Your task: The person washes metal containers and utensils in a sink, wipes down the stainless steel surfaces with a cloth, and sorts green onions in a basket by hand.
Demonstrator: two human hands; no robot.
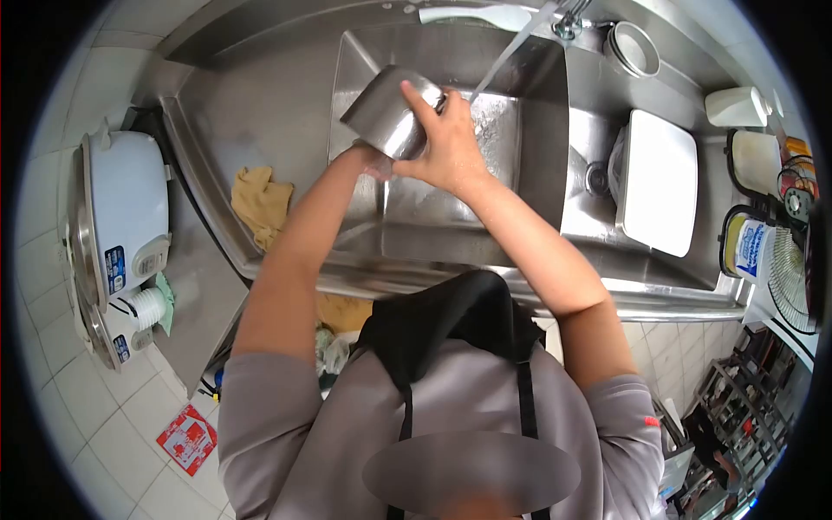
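A stainless steel cylindrical pot (pixel 386 108) is held tilted over the left sink basin (pixel 364 238). My right hand (pixel 452 147) grips its right side, the index finger stretched along the wall and the thumb lower down. At the pot's lower edge is my left hand (pixel 374 162), close against it; its fingers are mostly hidden behind the pot and cannot be made out. A stream of water (pixel 511 54) falls from the faucet (pixel 568 24) just right of the pot, wetting the basin floor.
In the right basin (pixel 589 234), a white rectangular board or lid (pixel 660 182) leans near the drain (pixel 596 178). White bowls (pixel 635 49) and a white jug (pixel 737 107) sit at the right rim. A tan cloth (pixel 258 204) lies left; rice cookers (pixel 130 208) stand beyond.
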